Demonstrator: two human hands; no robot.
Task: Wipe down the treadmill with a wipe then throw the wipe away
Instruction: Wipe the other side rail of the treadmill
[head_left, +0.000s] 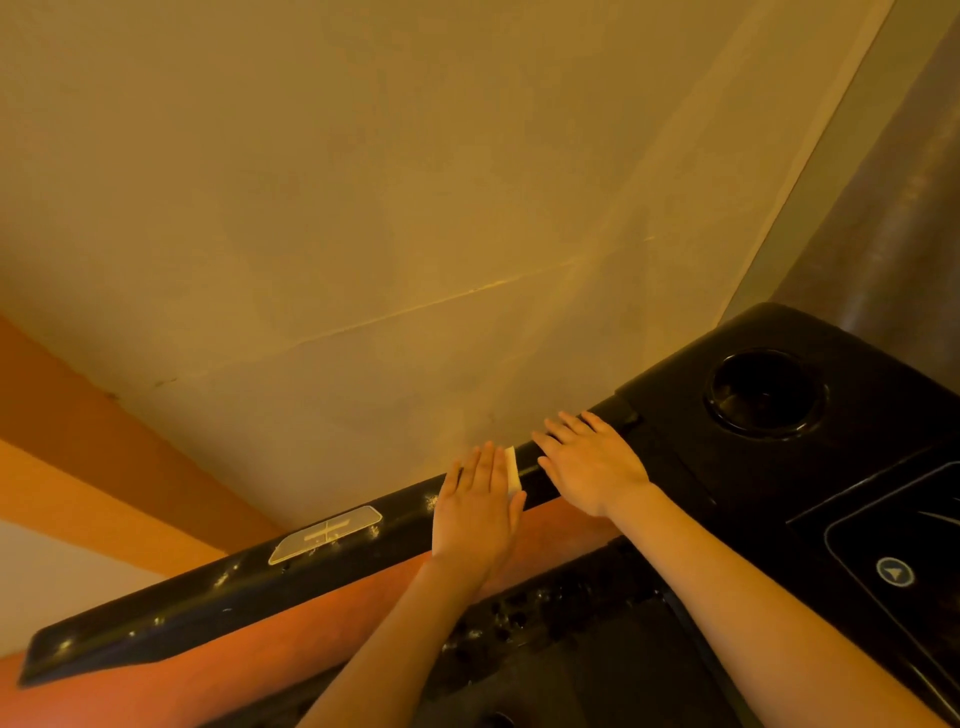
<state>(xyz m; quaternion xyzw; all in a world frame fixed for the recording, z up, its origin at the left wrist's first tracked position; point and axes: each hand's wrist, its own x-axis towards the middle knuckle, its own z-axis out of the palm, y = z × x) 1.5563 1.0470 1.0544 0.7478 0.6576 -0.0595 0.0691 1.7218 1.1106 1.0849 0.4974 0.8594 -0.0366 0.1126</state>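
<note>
the left hand (475, 512) presses a white wipe (511, 470) flat on the black treadmill rail (218, 587) with straight fingers, probably to rub off the pale spots. the right hand (589, 462) lies open just beside, holding nothing, perhaps for support.

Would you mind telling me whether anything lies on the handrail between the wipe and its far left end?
Nothing stands on that stretch. The left hand presses the wipe flat on the handrail; leftward the rail shows only a flat sensor plate and pale specks. The right hand rests on the other side, toward the console.
</note>
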